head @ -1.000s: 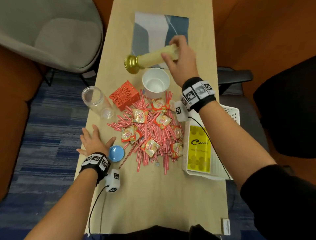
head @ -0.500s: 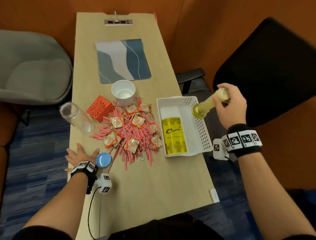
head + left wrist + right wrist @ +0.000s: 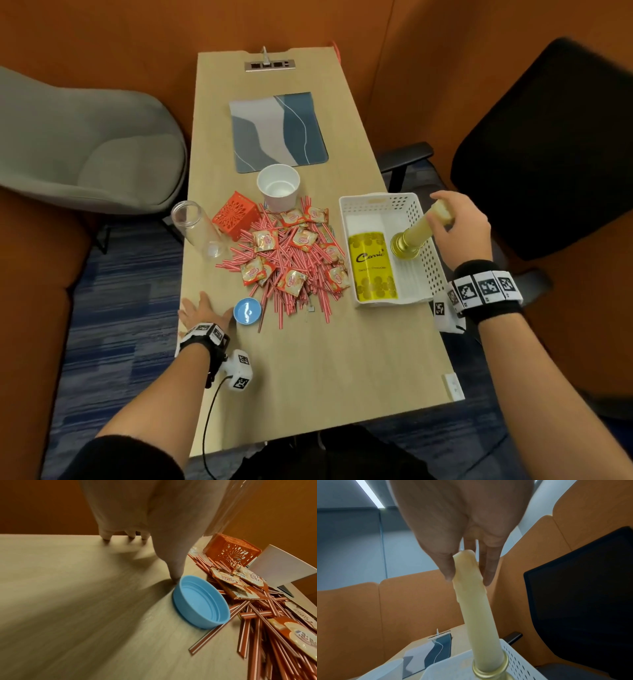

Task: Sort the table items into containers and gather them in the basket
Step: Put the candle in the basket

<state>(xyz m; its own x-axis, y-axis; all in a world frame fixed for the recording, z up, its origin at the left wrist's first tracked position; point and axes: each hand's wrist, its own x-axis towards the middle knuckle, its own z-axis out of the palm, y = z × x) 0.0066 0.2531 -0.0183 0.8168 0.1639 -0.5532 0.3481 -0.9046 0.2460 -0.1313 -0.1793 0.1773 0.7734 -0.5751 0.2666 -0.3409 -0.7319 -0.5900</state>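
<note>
My right hand (image 3: 454, 222) pinches the top of a cream candle (image 3: 423, 228) (image 3: 475, 609) with a gold base, tilted, its base down inside the white basket (image 3: 424, 212) beside a yellow box (image 3: 371, 265). A heap of red striped straws (image 3: 291, 274) and coffee sachets (image 3: 264, 240) covers the table's middle. Around it stand a white cup (image 3: 278, 186), a red lattice box (image 3: 236, 214), a clear jar (image 3: 195, 224) on its side and a blue lid (image 3: 247, 310) (image 3: 200, 601). My left hand (image 3: 200, 310) lies flat on the table, thumb (image 3: 175, 566) against the lid.
A blue-grey mat (image 3: 275, 132) lies at the far end of the table, near a power socket strip (image 3: 269, 64). A grey chair (image 3: 85, 150) stands left, a black chair (image 3: 548, 144) right. Orange partitions surround the table. The basket sits at the table's right edge.
My right hand carried the candle from above the cup rightward and lowered its base into the basket. The left hand stayed flat by the blue lid.
</note>
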